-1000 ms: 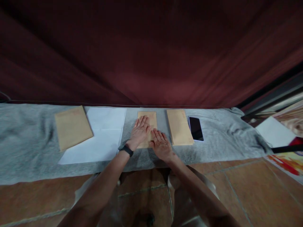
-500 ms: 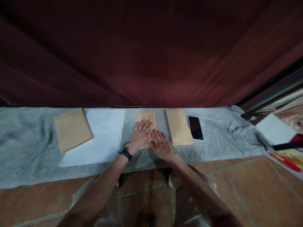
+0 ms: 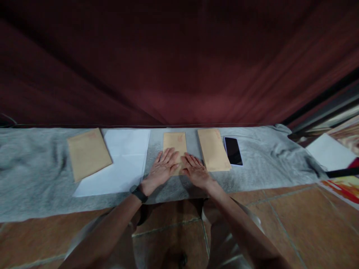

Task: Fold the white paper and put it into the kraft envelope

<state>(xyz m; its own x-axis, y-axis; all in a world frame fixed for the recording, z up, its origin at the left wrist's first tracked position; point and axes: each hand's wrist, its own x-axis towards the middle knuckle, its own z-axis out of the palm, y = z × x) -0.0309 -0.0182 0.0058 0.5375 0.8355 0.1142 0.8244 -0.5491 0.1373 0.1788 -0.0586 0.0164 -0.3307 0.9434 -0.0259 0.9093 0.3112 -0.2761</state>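
Observation:
A brown paper envelope (image 3: 176, 139) with faint red print lies on the grey cloth in front of me. My left hand (image 3: 163, 167) rests flat across its lower left part, palm down, fingers stretched out. On the lower right edge lies my right hand (image 3: 196, 171), likewise flat with fingers extended. The thumbs point toward each other with a strip of envelope showing between them. To the right is a stack of brown envelopes (image 3: 213, 150). More brown envelopes (image 3: 89, 154) lie at the left, partly over white paper sheets (image 3: 126, 164).
A phone (image 3: 233, 151) lies right of the stack, screen dark. The grey cloth (image 3: 260, 160) covers a long narrow surface, with a dark red curtain (image 3: 179, 74) hanging behind it. White paper (image 3: 331, 153) and a colourful printed sheet (image 3: 344, 190) are at the far right, above the tiled floor (image 3: 316, 224).
My hands have moved apart and slightly toward me, the left to the left and the right to the right. More of the envelope shows. The view has shifted slightly.

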